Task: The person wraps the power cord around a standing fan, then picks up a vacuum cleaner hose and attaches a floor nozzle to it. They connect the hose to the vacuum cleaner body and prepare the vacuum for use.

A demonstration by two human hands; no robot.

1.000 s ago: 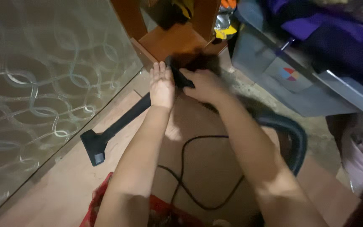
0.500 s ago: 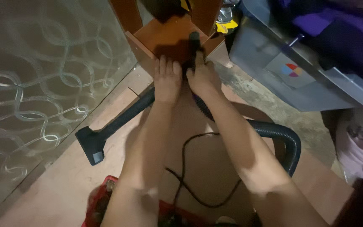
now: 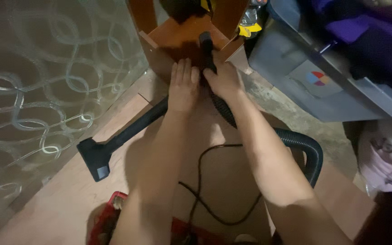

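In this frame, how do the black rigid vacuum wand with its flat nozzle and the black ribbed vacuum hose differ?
The black rigid vacuum wand is smooth and straight; the black ribbed vacuum hose is corrugated and bends in a loop. The wand lies along the floor towards the patterned glass panel and ends in a flat nozzle; the hose runs up to where the right hand grips it. The left hand covers the wand's upper end. Both are black.

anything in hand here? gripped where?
Right hand grips the black vacuum hose at its rigid handle end. Left hand rests on the black wand near the joint; grip unclear.
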